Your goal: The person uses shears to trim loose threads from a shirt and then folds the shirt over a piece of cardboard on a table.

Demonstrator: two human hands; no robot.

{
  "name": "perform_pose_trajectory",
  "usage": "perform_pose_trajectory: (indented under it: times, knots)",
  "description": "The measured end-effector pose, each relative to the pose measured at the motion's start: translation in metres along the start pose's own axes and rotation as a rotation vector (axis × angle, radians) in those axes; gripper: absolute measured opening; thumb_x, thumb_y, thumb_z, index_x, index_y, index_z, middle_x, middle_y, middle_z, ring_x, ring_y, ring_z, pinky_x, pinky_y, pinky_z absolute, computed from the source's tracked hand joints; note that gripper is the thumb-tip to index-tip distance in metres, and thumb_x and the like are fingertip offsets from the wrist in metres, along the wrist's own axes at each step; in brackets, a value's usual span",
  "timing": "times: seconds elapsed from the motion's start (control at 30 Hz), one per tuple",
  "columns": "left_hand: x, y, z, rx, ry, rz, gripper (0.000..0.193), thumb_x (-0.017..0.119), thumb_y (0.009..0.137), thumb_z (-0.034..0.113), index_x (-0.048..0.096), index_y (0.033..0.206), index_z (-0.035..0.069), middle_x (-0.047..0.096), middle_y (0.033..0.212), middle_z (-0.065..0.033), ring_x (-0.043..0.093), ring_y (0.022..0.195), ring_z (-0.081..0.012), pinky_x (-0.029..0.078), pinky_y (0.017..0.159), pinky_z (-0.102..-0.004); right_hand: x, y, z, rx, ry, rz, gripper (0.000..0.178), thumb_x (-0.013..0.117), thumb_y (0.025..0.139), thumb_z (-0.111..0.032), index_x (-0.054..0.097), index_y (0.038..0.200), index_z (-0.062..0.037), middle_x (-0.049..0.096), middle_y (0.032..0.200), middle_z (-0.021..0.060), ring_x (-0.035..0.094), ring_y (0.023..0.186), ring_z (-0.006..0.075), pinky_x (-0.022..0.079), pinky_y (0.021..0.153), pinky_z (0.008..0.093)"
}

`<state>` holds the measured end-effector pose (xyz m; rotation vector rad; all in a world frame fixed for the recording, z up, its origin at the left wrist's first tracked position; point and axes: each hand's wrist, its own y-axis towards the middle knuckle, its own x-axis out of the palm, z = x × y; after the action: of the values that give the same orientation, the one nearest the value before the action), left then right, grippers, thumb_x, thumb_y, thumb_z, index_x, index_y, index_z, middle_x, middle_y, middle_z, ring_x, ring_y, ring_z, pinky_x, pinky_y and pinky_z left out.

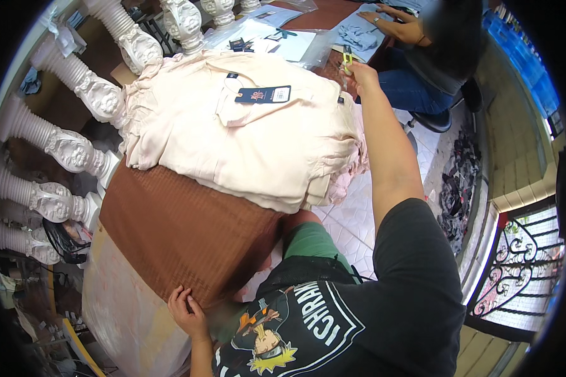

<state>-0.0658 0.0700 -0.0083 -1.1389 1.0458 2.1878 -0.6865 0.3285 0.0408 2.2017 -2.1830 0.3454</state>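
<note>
A pile of cream blouses [188, 138] lies on the table, which has a brown cloth [176, 220] over it. On the top blouse rests a dark blue hang tag [262, 94] with a white label, tied on by a thin loop. My right hand [361, 76] is stretched out past the pile's far right corner, closed around yellow thread snips [347, 58] whose tips point away from me. Low on the near edge of the brown cloth, my left hand [187, 311] lies with its fingers apart and holds nothing.
White carved balusters [69, 151] line the left side. Papers and a clear plastic bag [258, 36] lie beyond the pile. A seated co-worker at the far right handles a light blue garment [358, 34]. Dark fabric scraps [458, 188] cover the floor near a metal gate [516, 264].
</note>
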Motion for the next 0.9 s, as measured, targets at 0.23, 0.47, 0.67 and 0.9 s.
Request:
perform_pose_trajectory:
  times: [0.23,0.47,0.67,0.9]
  knots:
    - [0.003,0.001,0.0,-0.004,0.079,-0.019,0.012,0.051,0.083,0.006,0.058,0.092,0.002,0.057,0.107,-0.015,0.052,0.102,-0.0331,0.038,0.091,-0.0417,0.001,0.065,0.027,0.019,0.109,-0.02,0.019,0.059,0.085,-0.008,0.061,0.103,-0.0035,0.068,0.088,0.0067,0.067,0.071,0.0155,0.049,0.051,0.0231]
    - [0.004,0.004,0.004,-0.02,0.082,-0.036,0.012,0.049,0.085,0.006,0.056,0.092,0.0,0.056,0.107,-0.0172,0.052,0.102,-0.0335,0.038,0.091,-0.0407,0.002,0.085,0.066,-0.016,-0.696,0.061,0.019,0.071,0.069,-0.023,0.074,0.081,-0.0085,0.069,0.086,0.011,0.067,0.075,0.0231,0.052,0.071,0.0365]
    - [0.0,0.001,0.007,-0.056,0.092,-0.024,0.012,0.05,0.082,0.006,0.057,0.092,0.002,0.055,0.107,-0.0157,0.051,0.102,-0.0333,0.038,0.091,-0.0421,0.026,0.033,0.014,-0.411,-1.037,0.147,0.027,0.062,0.079,-0.031,0.07,0.095,-0.0102,0.066,0.101,0.0115,0.062,0.096,0.0297,0.049,0.08,0.0396]
    - [0.002,0.0,0.003,-0.062,0.079,-0.01,0.012,0.052,0.081,0.007,0.057,0.092,0.005,0.056,0.107,-0.0138,0.051,0.102,-0.0326,0.037,0.091,-0.0417,0.121,-0.063,-0.012,-0.846,-1.073,-0.274,0.027,0.059,0.081,-0.032,0.068,0.095,-0.011,0.067,0.093,0.0106,0.062,0.088,0.0323,0.049,0.078,0.0397]
